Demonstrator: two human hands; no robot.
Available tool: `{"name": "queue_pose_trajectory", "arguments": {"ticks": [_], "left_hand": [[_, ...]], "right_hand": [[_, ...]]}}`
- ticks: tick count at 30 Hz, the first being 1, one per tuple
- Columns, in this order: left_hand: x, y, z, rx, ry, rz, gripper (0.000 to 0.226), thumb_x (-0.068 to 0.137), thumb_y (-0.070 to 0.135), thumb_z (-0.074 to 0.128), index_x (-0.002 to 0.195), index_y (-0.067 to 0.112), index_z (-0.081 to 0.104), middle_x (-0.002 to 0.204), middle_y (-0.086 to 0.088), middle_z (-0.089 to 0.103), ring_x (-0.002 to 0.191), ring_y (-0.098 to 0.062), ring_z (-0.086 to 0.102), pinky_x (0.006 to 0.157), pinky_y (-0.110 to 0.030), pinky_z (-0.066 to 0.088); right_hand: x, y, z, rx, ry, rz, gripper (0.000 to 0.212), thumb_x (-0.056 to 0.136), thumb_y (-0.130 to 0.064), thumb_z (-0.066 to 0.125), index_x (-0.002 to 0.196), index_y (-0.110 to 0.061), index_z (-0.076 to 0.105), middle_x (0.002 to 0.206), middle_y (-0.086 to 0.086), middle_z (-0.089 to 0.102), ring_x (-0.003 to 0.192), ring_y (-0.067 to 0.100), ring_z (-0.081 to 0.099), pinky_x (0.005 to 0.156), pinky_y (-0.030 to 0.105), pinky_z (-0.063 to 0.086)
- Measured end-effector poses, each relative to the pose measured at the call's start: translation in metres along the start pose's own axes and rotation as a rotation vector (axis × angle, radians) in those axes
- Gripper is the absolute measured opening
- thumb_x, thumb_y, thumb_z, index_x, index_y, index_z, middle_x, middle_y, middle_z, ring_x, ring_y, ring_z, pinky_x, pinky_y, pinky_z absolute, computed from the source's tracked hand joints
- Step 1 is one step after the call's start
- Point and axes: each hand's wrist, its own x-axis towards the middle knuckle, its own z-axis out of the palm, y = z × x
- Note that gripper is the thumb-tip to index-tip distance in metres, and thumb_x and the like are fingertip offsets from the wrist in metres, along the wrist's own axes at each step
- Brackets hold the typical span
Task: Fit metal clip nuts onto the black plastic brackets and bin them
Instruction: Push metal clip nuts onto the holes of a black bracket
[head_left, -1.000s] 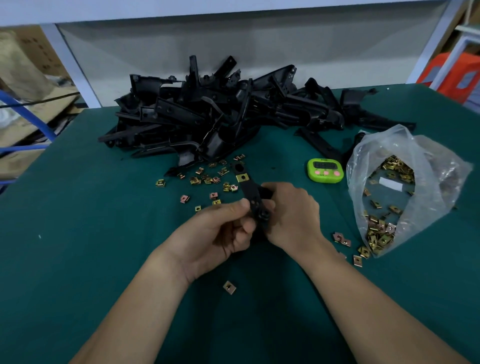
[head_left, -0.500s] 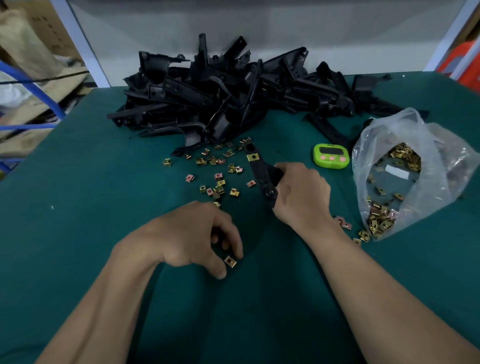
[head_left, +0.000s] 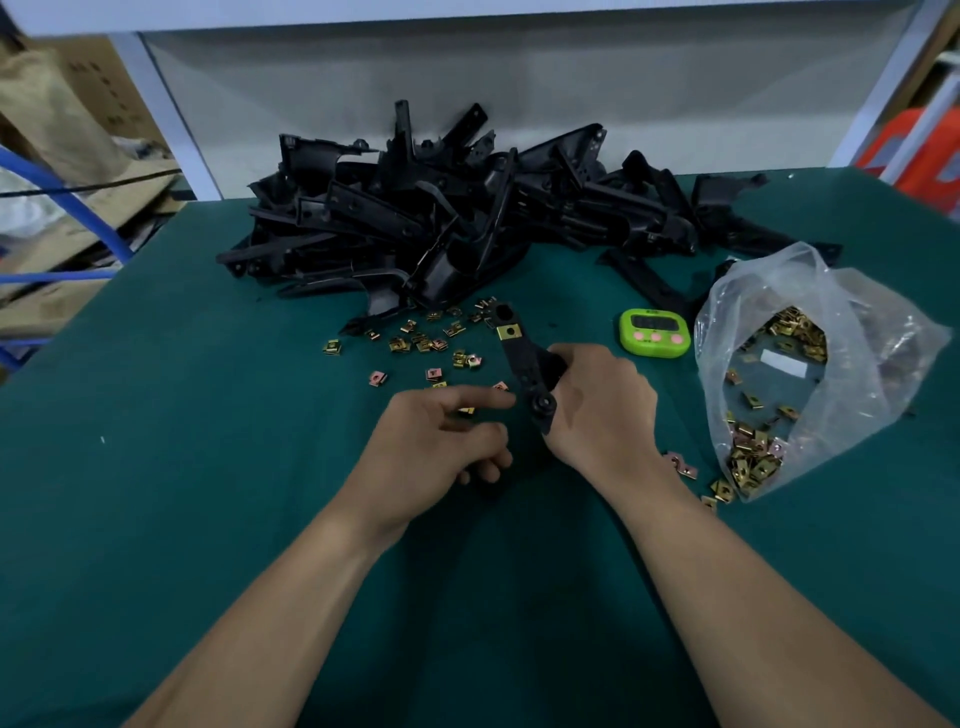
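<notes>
Fingers (head_left: 597, 374) of right hand (head_left: 605, 410) grip bracket (head_left: 527, 369) above table (head_left: 156, 467), one clip nut (head_left: 508, 332) fitted near its far end; left hand (head_left: 431, 447) half-curled beside it, contents unclear; loose nuts (head_left: 431, 343) beyond, bag (head_left: 810, 364) at right

Two hands (head_left: 436, 441); one held bracket (head_left: 524, 364); one timer (head_left: 653, 333); one bag (head_left: 810, 364); brackets and nuts uncountable.

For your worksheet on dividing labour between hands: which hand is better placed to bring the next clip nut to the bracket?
Left. The right hand already grips the bracket, while the left hand sits beside the loose clip nuts.
</notes>
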Motion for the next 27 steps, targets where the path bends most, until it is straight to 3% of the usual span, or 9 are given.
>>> {"name": "queue_pose_trajectory", "arguments": {"ticks": [3, 6, 9, 12, 16, 19, 27], "left_hand": [[0.0008, 0.0007, -0.0010, -0.181, 0.020, -0.058, 0.017, 0.099, 0.005, 0.062, 0.100, 0.010, 0.078, 0.084, -0.015, 0.077, 0.068, -0.018, 0.070, 0.058, -0.021, 0.054], [0.0002, 0.0036, -0.0013, -0.287, -0.011, -0.097, 0.014, 0.099, 0.019, 0.063, 0.093, 0.010, 0.072, 0.088, -0.013, 0.077, 0.069, -0.016, 0.070, 0.060, -0.021, 0.055], [0.0005, 0.0034, -0.0012, -0.310, -0.024, -0.085, 0.019, 0.085, 0.036, 0.071, 0.084, 0.017, 0.070, 0.083, -0.010, 0.075, 0.065, -0.013, 0.067, 0.058, -0.019, 0.052], [0.0010, 0.0022, -0.0033, -0.274, 0.019, -0.042, 0.020, 0.075, 0.042, 0.083, 0.076, 0.024, 0.076, 0.078, -0.005, 0.073, 0.060, -0.009, 0.057, 0.055, -0.015, 0.045], [0.0029, 0.0009, -0.0067, -0.326, 0.055, -0.030, 0.025, 0.056, 0.037, 0.092, 0.076, 0.028, 0.080, 0.076, -0.001, 0.073, 0.062, -0.007, 0.061, 0.057, -0.015, 0.047], [0.0035, 0.0003, -0.0077, -0.420, 0.056, -0.045, 0.023, 0.058, 0.029, 0.087, 0.080, 0.027, 0.082, 0.080, -0.003, 0.076, 0.068, -0.010, 0.069, 0.059, -0.018, 0.053], [0.0007, 0.0018, -0.0094, -0.414, 0.027, -0.034, 0.028, 0.067, 0.027, 0.083, 0.093, 0.019, 0.083, 0.085, -0.005, 0.076, 0.071, -0.011, 0.070, 0.062, -0.018, 0.053]], "right_hand": [[0.0019, -0.0001, 0.0011, 0.006, 0.010, 0.011, 0.020, 0.078, -0.020, 0.062, 0.064, -0.021, 0.049, 0.053, -0.005, 0.051, 0.049, 0.014, 0.039, 0.048, 0.025, 0.020], [0.0025, 0.0010, -0.0020, -0.033, -0.011, -0.002, 0.021, 0.075, -0.019, 0.063, 0.065, -0.022, 0.045, 0.055, -0.006, 0.048, 0.049, 0.013, 0.034, 0.048, 0.026, 0.017], [0.0038, 0.0021, -0.0060, -0.057, -0.028, -0.015, 0.023, 0.073, -0.017, 0.066, 0.067, -0.024, 0.045, 0.057, -0.007, 0.046, 0.050, 0.015, 0.033, 0.049, 0.028, 0.019], [0.0020, 0.0002, -0.0081, -0.061, -0.060, -0.021, 0.024, 0.075, -0.016, 0.065, 0.068, -0.025, 0.044, 0.059, -0.008, 0.045, 0.058, 0.027, 0.040, 0.058, 0.032, 0.031], [0.0001, -0.0030, -0.0079, -0.071, -0.073, -0.034, 0.023, 0.072, -0.015, 0.066, 0.069, -0.025, 0.045, 0.058, -0.009, 0.045, 0.054, 0.022, 0.037, 0.055, 0.032, 0.028], [-0.0009, -0.0038, -0.0066, -0.060, -0.087, -0.041, 0.028, 0.069, -0.013, 0.066, 0.065, -0.025, 0.041, 0.057, -0.008, 0.046, 0.050, 0.013, 0.033, 0.049, 0.029, 0.020], [-0.0042, -0.0050, -0.0063, -0.085, -0.080, -0.067, 0.029, 0.073, -0.018, 0.066, 0.066, -0.026, 0.038, 0.059, -0.008, 0.046, 0.060, 0.028, 0.040, 0.058, 0.033, 0.031]]}}
